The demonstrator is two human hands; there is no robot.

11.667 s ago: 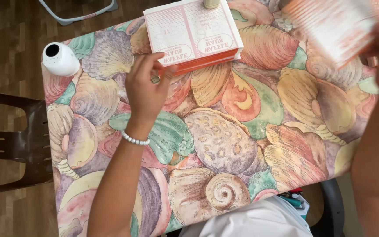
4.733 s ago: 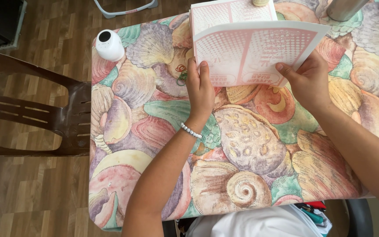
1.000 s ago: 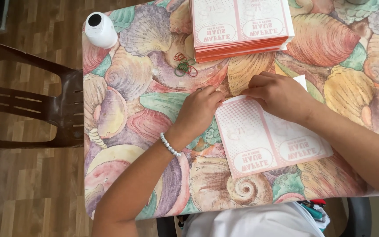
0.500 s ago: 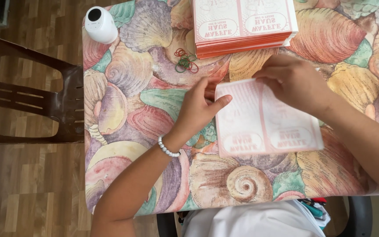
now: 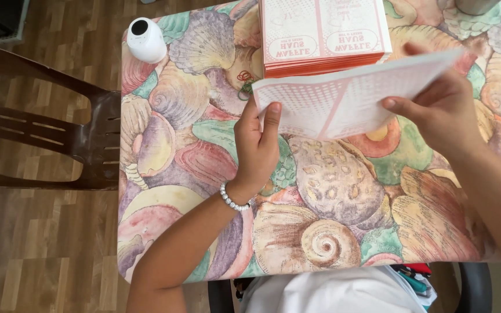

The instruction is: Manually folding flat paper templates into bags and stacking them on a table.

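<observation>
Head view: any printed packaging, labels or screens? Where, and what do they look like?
Flat printed sheet: lifted above the table, held by left hand and right hand; white and pink, fine grid pattern.
Stack of matching sheets: far table edge; rectangular, pink-white tops, orange edges.
No screens.

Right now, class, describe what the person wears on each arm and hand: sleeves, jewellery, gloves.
Both forearms are bare, with no sleeves or gloves. The left hand has a bracelet of small pale beads round its wrist. The right hand shows no rings or bands.
</observation>
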